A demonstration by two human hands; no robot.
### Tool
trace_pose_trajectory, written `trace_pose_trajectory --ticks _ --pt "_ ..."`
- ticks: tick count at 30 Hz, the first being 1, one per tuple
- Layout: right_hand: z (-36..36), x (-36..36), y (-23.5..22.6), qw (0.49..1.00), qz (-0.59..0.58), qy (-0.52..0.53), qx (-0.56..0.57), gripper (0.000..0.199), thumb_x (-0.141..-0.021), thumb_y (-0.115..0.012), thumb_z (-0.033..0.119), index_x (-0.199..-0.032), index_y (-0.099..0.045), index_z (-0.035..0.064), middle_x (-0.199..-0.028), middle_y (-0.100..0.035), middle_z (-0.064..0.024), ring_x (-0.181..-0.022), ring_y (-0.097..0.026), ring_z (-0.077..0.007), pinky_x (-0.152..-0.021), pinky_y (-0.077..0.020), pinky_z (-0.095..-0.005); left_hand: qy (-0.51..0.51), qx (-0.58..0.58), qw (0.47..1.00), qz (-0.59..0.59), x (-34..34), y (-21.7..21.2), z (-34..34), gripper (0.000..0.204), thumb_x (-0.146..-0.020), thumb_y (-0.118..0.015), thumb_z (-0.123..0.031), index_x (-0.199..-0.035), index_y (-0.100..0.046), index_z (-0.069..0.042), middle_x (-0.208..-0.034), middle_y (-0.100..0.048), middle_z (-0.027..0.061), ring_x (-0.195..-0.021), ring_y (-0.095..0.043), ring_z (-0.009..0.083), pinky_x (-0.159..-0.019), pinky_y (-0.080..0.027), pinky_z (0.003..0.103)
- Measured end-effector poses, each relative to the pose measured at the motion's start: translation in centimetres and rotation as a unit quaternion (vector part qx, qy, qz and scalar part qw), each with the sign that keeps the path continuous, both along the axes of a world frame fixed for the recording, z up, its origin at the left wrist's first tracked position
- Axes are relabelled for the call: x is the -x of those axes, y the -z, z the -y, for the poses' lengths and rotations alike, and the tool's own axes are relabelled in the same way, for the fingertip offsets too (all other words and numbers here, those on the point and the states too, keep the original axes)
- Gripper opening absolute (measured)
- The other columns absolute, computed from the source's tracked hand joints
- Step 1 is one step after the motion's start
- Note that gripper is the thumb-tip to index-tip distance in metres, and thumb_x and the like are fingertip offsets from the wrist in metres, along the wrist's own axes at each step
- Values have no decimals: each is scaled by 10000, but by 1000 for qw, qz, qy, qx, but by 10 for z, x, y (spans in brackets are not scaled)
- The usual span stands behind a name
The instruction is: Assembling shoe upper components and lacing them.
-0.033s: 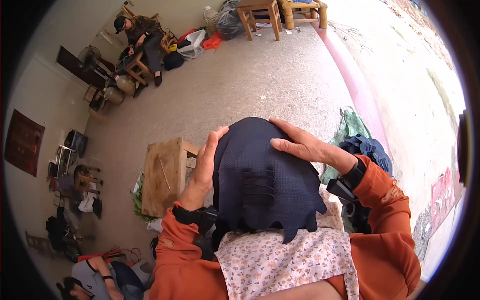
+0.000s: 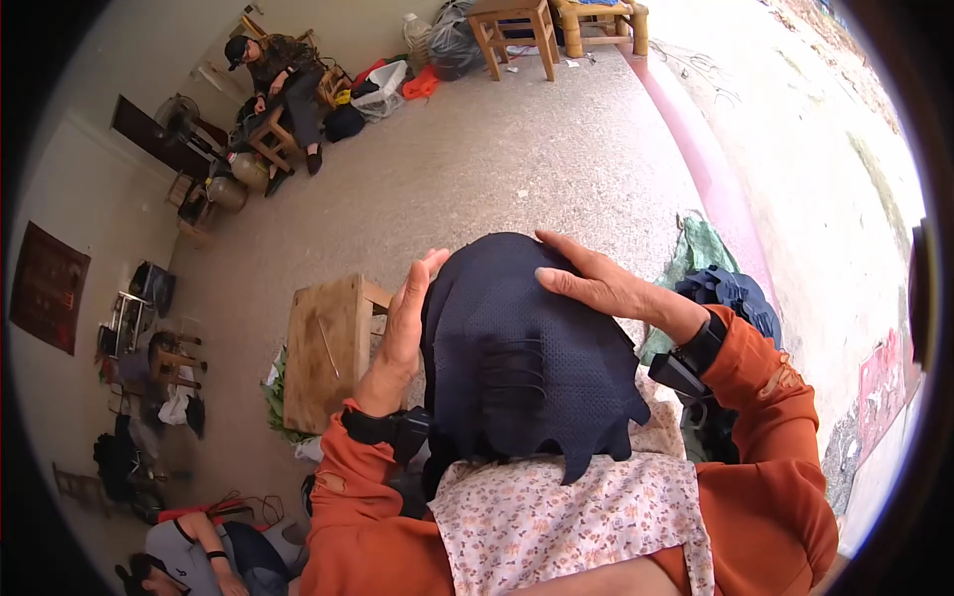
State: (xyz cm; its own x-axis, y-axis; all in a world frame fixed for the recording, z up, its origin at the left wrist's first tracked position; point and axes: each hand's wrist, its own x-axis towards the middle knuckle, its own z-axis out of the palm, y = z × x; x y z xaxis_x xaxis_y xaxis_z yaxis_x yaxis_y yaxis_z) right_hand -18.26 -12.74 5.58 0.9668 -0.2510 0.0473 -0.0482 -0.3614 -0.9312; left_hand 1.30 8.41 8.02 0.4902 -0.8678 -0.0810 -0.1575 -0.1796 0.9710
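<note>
From where I stand, the underside of the navy mesh stack [image 2: 527, 338] can't be seen, nor just what bears its weight; its scalloped near edge lies over the floral apron [image 2: 566, 507] at the person's lap. Dark cord-like bands [image 2: 512, 372] cross its upper face, and how they are fixed is hard to make out. I can't count the layers, though their rounded edges show along the left side.

The left hand [image 2: 402, 313] stands upright at the stack's left edge, its fingers straight and held close together, palm turned inward. Its inner side is turned from me, so how firmly it presses I can't tell. The right hand [image 2: 606, 283] is spread over the far right part, thumb well away from the forefinger, both resting on the mesh; its other fingers are hidden, so I can't tell whether they reach under the edge. The stack sits between the two hands.

The right forearm partly covers a heap of navy pieces [image 2: 730, 298] and a green sack [image 2: 696, 248]. On the left, a thin tool [image 2: 328, 348] lies on a wooden stool [image 2: 306, 392]; its kind is too small to tell. A person [image 2: 199, 551] at lower left is cut off by the dark rim, while another seated person [image 2: 283, 84] is at the far wall.
</note>
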Motion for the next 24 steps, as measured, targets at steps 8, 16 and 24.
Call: trace_pose_trajectory --ticks 8,16,24 --pt "-4 -28 -4 996 10 -20 -86 874 -911 -448 650 -1437 -338 -40 -1417 -402 -299 -1343 -385 -391 -1119 -309 -406 -19 79 995 -55 20 -1 20 967 -909 -219 -744 -1474 -228 40 -1505 -281 239 -1414 -266 297 -1153 -250 372" --pt "27 -59 1 992 -11 -101 -74 903 -888 -441 684 -1402 -392 -57 -1396 -420 -307 -1320 -407 -406 -1111 -331 -432 -29 -9 998 -49 17 -9 31 809 -918 -579 -514 -1455 -302 23 -1435 -389 206 -1319 -417 255 -1074 -360 321" --pt "34 0 14 995 37 -30 -90 938 -835 -475 726 -1425 -399 1 -1438 -401 -259 -1368 -340 -411 -1142 -273 -456 42 -7 998 -36 12 0 43 818 -833 -725 -373 -1429 -337 31 -1367 -437 204 -1267 -460 258 -1067 -368 329"
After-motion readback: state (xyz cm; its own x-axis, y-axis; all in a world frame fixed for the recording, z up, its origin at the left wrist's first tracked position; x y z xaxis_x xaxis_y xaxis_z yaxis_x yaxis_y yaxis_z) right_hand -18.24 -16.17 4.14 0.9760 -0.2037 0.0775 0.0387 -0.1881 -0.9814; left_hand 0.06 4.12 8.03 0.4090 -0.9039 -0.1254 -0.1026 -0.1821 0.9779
